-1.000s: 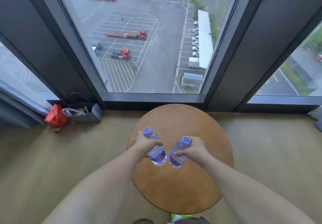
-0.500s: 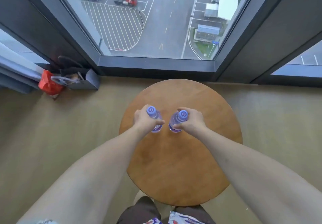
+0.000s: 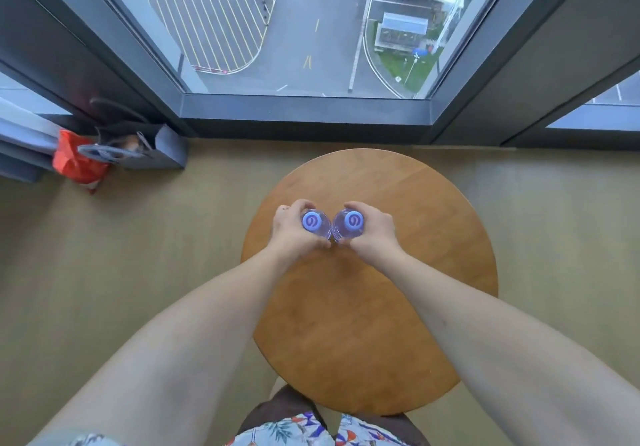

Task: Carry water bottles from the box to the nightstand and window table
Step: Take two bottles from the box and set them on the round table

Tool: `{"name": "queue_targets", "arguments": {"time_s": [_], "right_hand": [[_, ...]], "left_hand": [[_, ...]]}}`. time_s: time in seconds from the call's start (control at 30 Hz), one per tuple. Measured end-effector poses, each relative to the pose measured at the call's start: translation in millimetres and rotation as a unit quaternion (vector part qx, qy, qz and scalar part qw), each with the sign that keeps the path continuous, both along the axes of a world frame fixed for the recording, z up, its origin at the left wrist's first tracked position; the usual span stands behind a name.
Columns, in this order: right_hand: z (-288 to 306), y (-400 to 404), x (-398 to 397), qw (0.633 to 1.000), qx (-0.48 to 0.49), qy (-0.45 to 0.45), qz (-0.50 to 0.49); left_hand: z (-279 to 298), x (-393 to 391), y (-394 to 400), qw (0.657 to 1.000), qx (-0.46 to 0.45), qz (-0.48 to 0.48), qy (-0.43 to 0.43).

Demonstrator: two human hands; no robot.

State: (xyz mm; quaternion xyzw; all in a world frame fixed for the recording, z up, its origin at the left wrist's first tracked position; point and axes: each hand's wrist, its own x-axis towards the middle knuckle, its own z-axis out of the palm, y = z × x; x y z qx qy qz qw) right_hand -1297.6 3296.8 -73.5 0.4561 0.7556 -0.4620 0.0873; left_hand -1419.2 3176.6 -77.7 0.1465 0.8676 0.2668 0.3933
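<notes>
Left hand [image 3: 294, 234] grips the left water bottle [image 3: 316, 225], fingers curled round its far side and thumb round its near side; right hand [image 3: 372, 232] grips the right water bottle [image 3: 349, 225] in mirror fashion. Both forearms reach forward from the lower corners of the view, converging over the round wooden surface [image 3: 374, 324]. Below them, at the bottom edge, a patterned garment [image 3: 311, 431] and dark shorts [image 3: 287, 407] of the person are visible.

Both bottles stand upright, seen from directly above, so that mainly their blue caps with a swirl mark and the clear shoulders show. They are side by side, touching or nearly so, over the far half of the surface, slightly left of its centre. Whether their bases rest on the wood cannot be told from this angle.

Beyond the surface lies a beige floor [image 3: 138, 255]. At far left on the floor, against the window frame [image 3: 304, 113], sit a dark open bag [image 3: 152, 147] with handles and, just beside it, a red bag [image 3: 74, 163]. Part of a pale curtain [image 3: 24, 130] shows at the left edge. Through the glass, far below, a road [image 3: 311, 29], a hatched parking area [image 3: 207, 19] and small roofed buildings [image 3: 403, 29] are visible.
</notes>
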Motion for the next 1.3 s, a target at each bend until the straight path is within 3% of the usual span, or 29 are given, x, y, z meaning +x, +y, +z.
{"name": "queue_targets", "arguments": {"time_s": [0.73,0.97,1.3], "right_hand": [[19.6,-34.0,4.4,1.000,-0.003,-0.019,-0.020],[65.1,-30.3,18.0,0.998,0.042,-0.047,0.027],[155.3,-42.8,43.2,0.982,0.090,0.056,0.156]], "left_hand": [[-8.6,0.0,-30.4,0.998,-0.004,-0.065,0.011],[47.3,-8.6,-37.8,0.996,-0.009,-0.068,0.050],[143.0,41.8,-72.9,0.988,0.024,0.020,0.151]]}}
